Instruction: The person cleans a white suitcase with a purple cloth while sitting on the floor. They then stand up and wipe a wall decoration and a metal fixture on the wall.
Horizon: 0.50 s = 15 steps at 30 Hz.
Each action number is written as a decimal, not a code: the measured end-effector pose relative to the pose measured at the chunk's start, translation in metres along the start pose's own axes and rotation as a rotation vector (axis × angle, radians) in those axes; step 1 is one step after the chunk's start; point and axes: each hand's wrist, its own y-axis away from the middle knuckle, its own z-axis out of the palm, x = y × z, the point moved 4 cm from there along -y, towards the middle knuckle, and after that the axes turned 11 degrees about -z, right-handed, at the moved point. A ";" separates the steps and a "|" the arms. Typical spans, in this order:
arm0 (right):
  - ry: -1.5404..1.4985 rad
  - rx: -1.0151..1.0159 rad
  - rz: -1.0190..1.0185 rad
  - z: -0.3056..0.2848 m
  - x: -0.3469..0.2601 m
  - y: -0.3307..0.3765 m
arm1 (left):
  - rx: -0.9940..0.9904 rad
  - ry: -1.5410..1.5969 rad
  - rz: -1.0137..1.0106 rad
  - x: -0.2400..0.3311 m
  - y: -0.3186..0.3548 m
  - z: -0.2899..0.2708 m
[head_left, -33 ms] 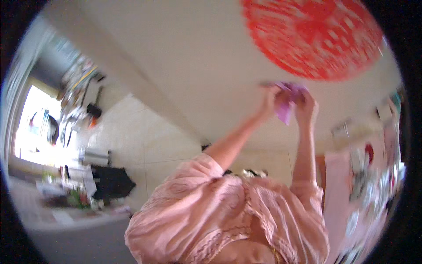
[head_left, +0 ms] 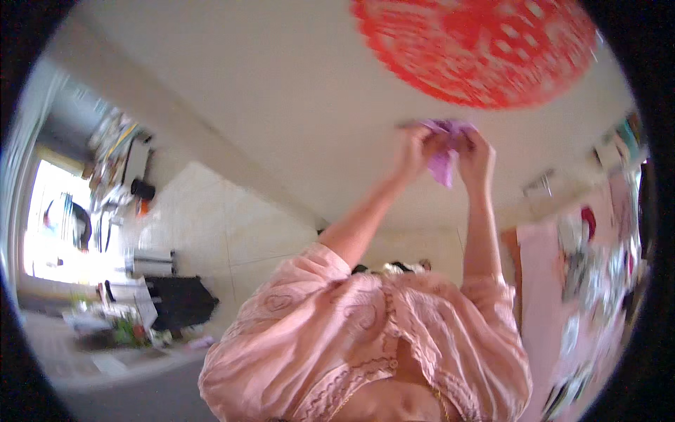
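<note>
In front of a pale wall, both arms reach up and away from my chest. A thin purple piece (head_left: 441, 169), like folded cloth or paper, is pinched between my left hand (head_left: 413, 151) and my right hand (head_left: 476, 158). Its lower end hangs as a point between the hands, while its upper part bunches near the fingertips. A slim dark shape (head_left: 409, 126) shows at the left hand's fingertips; its kind is too blurred to tell. Fingers of both hands are closed and partly hidden behind the purple piece.
A large round red paper-cut decoration (head_left: 485, 56) is on the wall above my hands. On the right, a pink-covered table (head_left: 541, 281) bears many small items. To the left are a wall edge (head_left: 204, 141), a tiled floor (head_left: 204, 211), a black chair-like object (head_left: 179, 302) and a cluttered counter (head_left: 112, 362).
Both hands, still on the purple piece, appear slightly farther left and higher. The red decoration has also shifted left and up in the view.
</note>
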 end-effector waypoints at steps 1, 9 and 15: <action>0.035 -0.046 -0.013 0.016 0.012 -0.007 | -0.051 0.073 -0.106 0.010 -0.008 -0.011; -0.164 -0.141 0.112 -0.006 0.052 0.014 | -0.026 -0.419 -0.181 -0.028 0.003 0.010; -0.106 -0.288 0.157 -0.044 0.095 0.028 | -0.069 -0.665 -0.338 -0.053 0.012 0.054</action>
